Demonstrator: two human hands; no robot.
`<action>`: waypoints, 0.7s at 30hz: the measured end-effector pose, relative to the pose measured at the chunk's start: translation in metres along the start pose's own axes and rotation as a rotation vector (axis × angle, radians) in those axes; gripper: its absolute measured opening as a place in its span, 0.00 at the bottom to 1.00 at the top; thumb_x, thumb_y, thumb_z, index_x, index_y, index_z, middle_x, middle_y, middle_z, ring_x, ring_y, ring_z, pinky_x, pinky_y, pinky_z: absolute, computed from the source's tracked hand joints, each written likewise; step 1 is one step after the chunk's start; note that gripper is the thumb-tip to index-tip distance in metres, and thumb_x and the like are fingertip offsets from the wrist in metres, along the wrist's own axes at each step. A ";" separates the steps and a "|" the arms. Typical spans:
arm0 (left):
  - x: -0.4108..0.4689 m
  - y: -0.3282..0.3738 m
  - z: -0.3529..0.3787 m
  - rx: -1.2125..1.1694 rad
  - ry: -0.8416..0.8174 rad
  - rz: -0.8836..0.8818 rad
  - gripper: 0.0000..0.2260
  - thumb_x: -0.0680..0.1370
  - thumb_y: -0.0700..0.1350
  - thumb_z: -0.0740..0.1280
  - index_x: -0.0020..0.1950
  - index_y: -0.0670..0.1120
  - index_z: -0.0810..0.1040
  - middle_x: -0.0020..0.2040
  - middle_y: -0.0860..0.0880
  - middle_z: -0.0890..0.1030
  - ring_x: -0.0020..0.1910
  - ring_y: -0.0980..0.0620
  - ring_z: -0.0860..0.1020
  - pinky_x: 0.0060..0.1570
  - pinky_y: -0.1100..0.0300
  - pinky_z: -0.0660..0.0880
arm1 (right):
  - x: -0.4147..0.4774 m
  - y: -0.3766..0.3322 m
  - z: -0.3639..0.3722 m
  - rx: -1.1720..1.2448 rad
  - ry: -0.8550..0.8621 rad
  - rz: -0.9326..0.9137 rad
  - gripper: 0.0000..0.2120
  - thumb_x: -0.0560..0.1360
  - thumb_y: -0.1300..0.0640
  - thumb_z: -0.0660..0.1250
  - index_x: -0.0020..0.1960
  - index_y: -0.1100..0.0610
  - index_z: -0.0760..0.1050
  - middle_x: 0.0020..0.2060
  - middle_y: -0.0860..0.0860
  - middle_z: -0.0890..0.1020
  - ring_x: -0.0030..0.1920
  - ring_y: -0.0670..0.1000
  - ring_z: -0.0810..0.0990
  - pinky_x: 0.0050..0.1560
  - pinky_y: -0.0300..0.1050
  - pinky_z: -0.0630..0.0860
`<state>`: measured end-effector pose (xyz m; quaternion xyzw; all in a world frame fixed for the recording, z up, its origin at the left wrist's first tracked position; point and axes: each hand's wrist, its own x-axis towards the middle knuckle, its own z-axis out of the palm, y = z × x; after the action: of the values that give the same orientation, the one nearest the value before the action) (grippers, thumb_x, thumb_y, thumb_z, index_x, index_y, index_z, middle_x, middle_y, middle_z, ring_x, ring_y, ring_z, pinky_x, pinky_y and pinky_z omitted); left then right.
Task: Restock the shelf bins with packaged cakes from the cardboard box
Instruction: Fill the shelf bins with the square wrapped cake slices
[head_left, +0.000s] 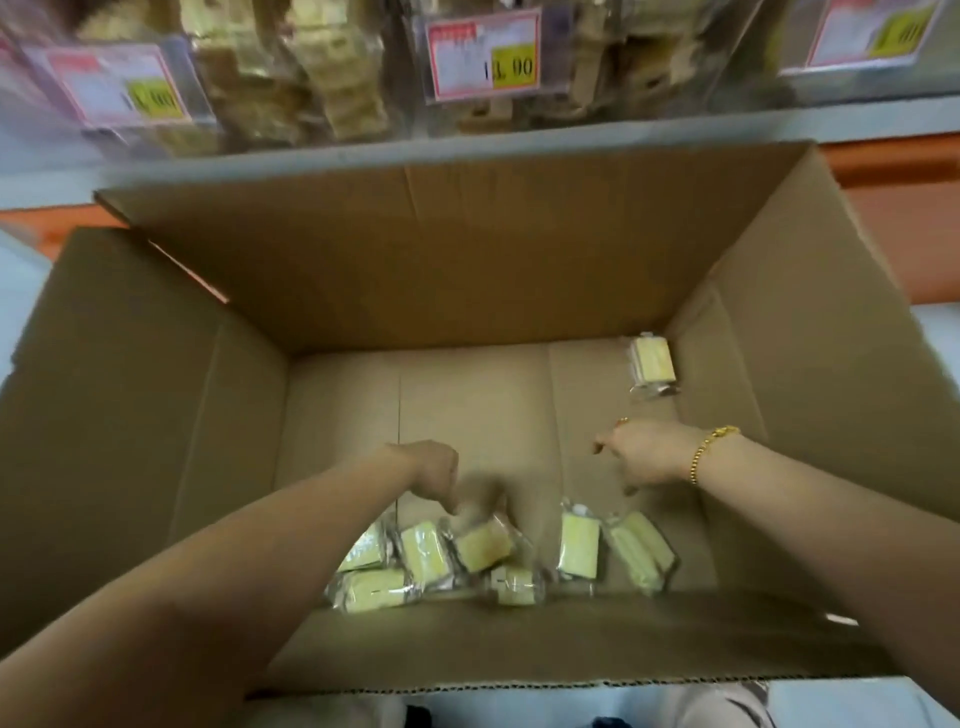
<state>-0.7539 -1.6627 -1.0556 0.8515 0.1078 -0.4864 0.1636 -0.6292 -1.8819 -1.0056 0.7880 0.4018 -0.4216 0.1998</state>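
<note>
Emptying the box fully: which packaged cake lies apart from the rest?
The lone cake in the far right corner of the box; the other cakes cluster along the near wall.

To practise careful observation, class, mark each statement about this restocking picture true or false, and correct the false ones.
1. The cardboard box is packed full. False: only a few packaged cakes lie on its floor.
2. One lone cake lies in the far right corner. True.
3. The gold bracelet is on the left wrist. False: it is on the right wrist.
4. The left hand and right hand both reach into the box. True.
</note>
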 end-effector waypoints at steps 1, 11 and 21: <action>0.009 0.000 0.000 0.036 -0.006 -0.015 0.23 0.74 0.53 0.71 0.64 0.42 0.74 0.62 0.45 0.76 0.58 0.46 0.75 0.52 0.58 0.73 | 0.008 0.000 0.001 -0.030 -0.072 0.002 0.28 0.75 0.56 0.70 0.72 0.56 0.66 0.67 0.55 0.73 0.65 0.55 0.73 0.58 0.43 0.71; 0.057 0.027 0.040 0.137 -0.084 0.158 0.24 0.72 0.58 0.71 0.60 0.43 0.75 0.56 0.46 0.79 0.54 0.46 0.77 0.44 0.59 0.69 | 0.061 -0.013 0.053 -0.099 0.012 -0.262 0.22 0.75 0.62 0.65 0.68 0.55 0.68 0.60 0.57 0.73 0.61 0.57 0.73 0.57 0.45 0.70; 0.064 0.016 0.106 0.249 0.236 0.148 0.41 0.69 0.62 0.70 0.73 0.42 0.57 0.67 0.45 0.68 0.64 0.46 0.69 0.61 0.54 0.68 | 0.080 -0.001 0.110 -0.097 0.116 -0.382 0.30 0.72 0.64 0.66 0.71 0.51 0.63 0.73 0.54 0.60 0.68 0.55 0.65 0.66 0.47 0.66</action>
<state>-0.8001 -1.7166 -1.1581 0.9220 0.0024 -0.3792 0.0786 -0.6594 -1.9158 -1.1335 0.7098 0.5745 -0.3860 0.1306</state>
